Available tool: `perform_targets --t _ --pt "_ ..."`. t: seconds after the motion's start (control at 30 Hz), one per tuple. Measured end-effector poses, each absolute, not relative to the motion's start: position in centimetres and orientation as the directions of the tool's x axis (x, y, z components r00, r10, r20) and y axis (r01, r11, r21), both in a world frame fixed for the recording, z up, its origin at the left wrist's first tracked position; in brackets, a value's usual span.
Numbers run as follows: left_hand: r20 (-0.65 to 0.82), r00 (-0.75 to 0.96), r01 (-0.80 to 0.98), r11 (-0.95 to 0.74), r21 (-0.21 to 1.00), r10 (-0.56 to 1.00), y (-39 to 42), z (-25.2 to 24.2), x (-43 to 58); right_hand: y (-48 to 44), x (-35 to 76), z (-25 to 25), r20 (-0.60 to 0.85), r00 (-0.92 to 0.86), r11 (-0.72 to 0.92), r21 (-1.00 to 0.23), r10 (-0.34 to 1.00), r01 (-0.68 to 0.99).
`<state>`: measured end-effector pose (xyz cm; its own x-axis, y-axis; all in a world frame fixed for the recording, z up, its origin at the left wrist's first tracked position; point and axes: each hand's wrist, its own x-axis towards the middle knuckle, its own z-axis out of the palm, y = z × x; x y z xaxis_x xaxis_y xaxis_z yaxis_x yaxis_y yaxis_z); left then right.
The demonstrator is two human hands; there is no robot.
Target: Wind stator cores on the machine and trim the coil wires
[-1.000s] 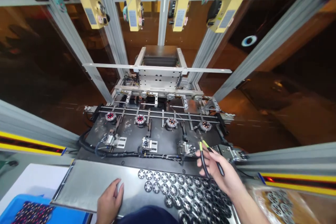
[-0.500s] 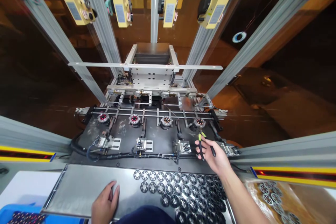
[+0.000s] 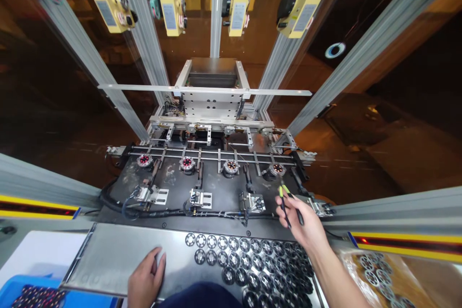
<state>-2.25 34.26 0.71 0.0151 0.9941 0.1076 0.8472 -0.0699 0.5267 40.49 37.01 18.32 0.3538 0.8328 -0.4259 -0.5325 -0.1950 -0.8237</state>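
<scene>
A pair of pliers (image 3: 290, 202) is gripped in the right hand (image 3: 306, 228), tips pointed at the rightmost wound ring (image 3: 277, 169) on the black machine bed (image 3: 220, 192); the left hand (image 3: 144, 279) is laid flat, fingers loosely spread, on the steel tray (image 3: 115, 255), beside rows of bare rings (image 3: 249, 260).

My left hand (image 3: 144, 279) lies flat on the tray (image 3: 119, 255), a smooth sheet of brushed steel, dull grey. On the tray's right half the stator rings (image 3: 252, 260) are dark stamped metal with a faint sheen. Beyond the tray the base plate (image 3: 173, 180) is matt black and scuffed. My right hand (image 3: 306, 224) grips the cutters (image 3: 288, 204), whose handles are black plastic tipped yellow-green. Left of the tray is a glossy blue plastic bin (image 3: 21, 288).
</scene>
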Motion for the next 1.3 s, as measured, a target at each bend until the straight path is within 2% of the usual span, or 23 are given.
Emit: perform_targets --t 0.07,0.13,0.17,0.23,0.3,0.33,0.47,0.57,0.67,0.77,0.93,1.07,1.17,1.3 --pt "0.008 -0.039 0.795 0.026 0.607 0.999 34.6 1.3 -2.1 34.2 39.0 20.0 -0.381 0.267 -0.218 -0.848 0.885 -0.484" --pt "-0.097 -0.072 0.739 0.118 0.663 0.993 35.0 2.0 -1.8 31.7 36.8 20.9 -0.327 -0.012 -0.309 -0.878 0.945 -0.365" --pt "-0.138 -0.075 0.716 0.15 0.682 0.988 35.1 2.5 -1.7 31.1 35.3 20.9 -0.328 -0.183 -0.369 -0.886 0.927 -0.282" --pt "-0.198 -0.054 0.673 0.182 0.717 0.979 35.0 3.4 -1.3 31.4 31.5 19.9 -0.405 -0.435 -0.452 -0.892 0.804 -0.004" --pt "-0.274 -0.004 0.608 0.22 0.763 0.962 34.6 4.3 -0.9 33.1 26.6 17.9 -0.527 -0.467 -0.393 -0.847 0.711 0.357" --pt "-0.313 0.02 0.572 0.246 0.782 0.95 34.2 4.7 -0.7 34.1 24.0 16.8 -0.543 -0.455 -0.335 -0.821 0.706 0.462" --pt "-0.416 0.052 0.461 0.348 0.817 0.908 32.7 5.5 0.0 36.2 15.3 13.3 -0.495 -0.43 -0.091 -0.728 0.755 0.679" --pt "-0.439 0.031 0.443 0.382 0.811 0.898 31.7 5.7 0.0 35.5 12.4 11.7 -0.492 -0.373 0.01 -0.594 0.787 0.804" --pt "-0.44 -0.006 0.48 0.388 0.787 0.898 31.5 5.9 -0.6 34.7 11.5 10.7 -0.502 -0.332 0.073 -0.467 0.799 0.881" --pt "-0.399 -0.055 0.566 0.358 0.743 0.915 31.8 6.1 -1.5 34.3 11.5 10.0 -0.491 -0.339 0.142 -0.394 0.803 0.908" --pt "-0.32 -0.043 0.705 0.256 0.661 0.946 32.6 6.8 -2.2 34.0 12.6 10.1 -0.412 -0.426 0.271 -0.383 0.806 0.883" --pt "-0.261 0.014 0.778 0.154 0.61 0.965 32.8 7.6 -1.8 35.1 14.9 12.6 -0.332 -0.508 0.363 -0.41 0.795 0.837" --pt "-0.203 0.058 0.815 0.071 0.576 0.977 32.8 8.9 -2.5 38.0 18.5 15.8 -0.212 -0.551 0.433 -0.423 0.807 0.796" --pt "-0.084 0.089 0.866 -0.035 0.498 0.993 36.5 12.7 -5.3 45.1 24.3 19.8 -0.038 -0.543 0.493 -0.369 0.839 0.788"
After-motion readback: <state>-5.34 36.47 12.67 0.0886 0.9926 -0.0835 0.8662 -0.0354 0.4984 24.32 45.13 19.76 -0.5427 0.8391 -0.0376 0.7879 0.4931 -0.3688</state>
